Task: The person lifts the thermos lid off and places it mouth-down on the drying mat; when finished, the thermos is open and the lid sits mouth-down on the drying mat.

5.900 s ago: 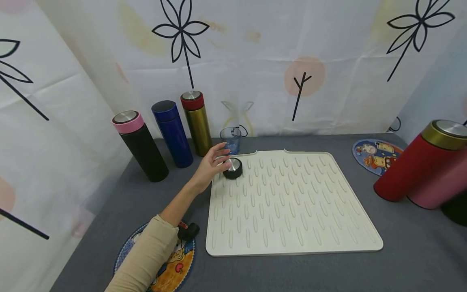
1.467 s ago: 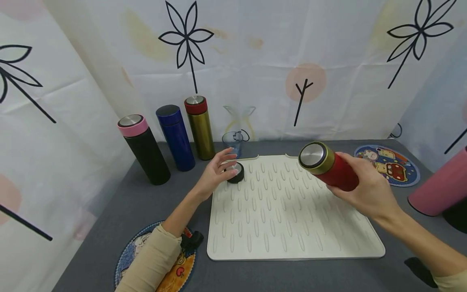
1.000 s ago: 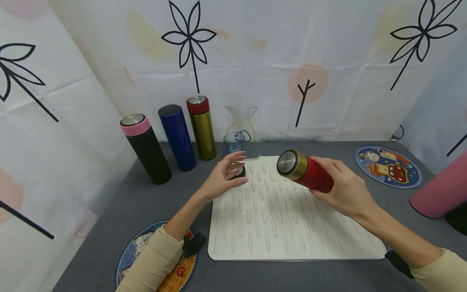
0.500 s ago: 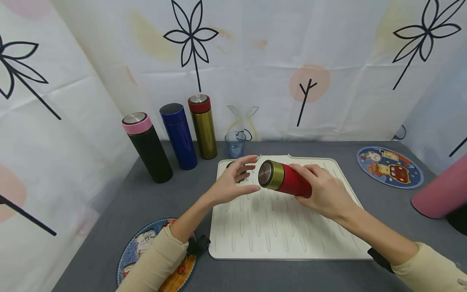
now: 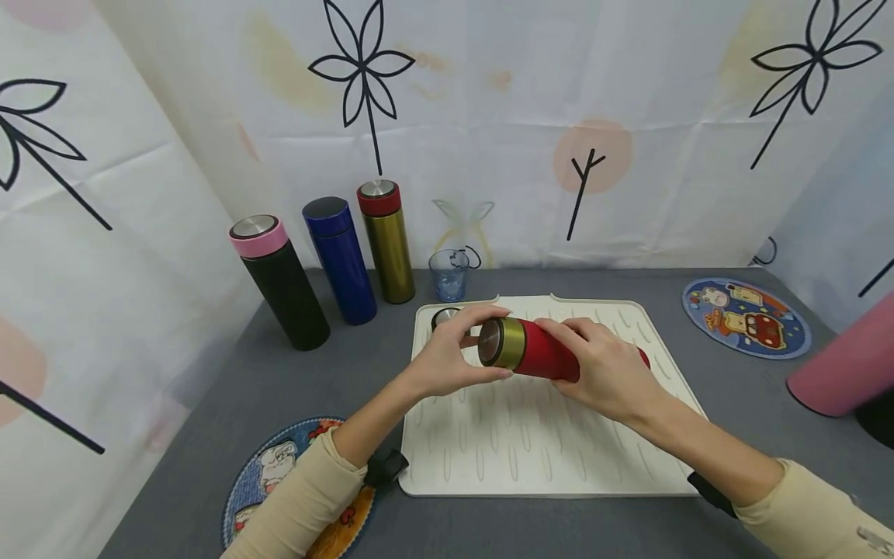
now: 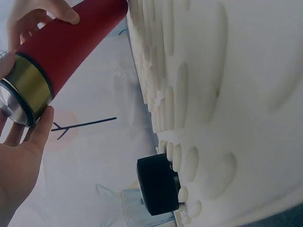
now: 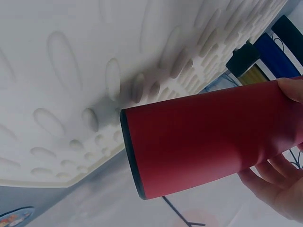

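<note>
My right hand grips the body of a red thermos with a gold cap band and steel top. It is tilted nearly flat above a white ribbed drying mat. My left hand curves around the thermos's gold cap, fingertips and thumb on opposite sides of it. Behind the left hand, a black round lid with a steel top sits on the mat's far left corner; the fingers partly hide it in the head view. The thermos's dark base faces the right wrist camera.
At the back left stand a black thermos with a pink cap, a blue one and a gold one. A clear cup is beside them. Cartoon mats lie right and left; a pink thermos stands far right.
My right hand has brought the red thermos from the right side leftward over the mat. The left hand has moved right from beside the black lid to the thermos's gold cap.
</note>
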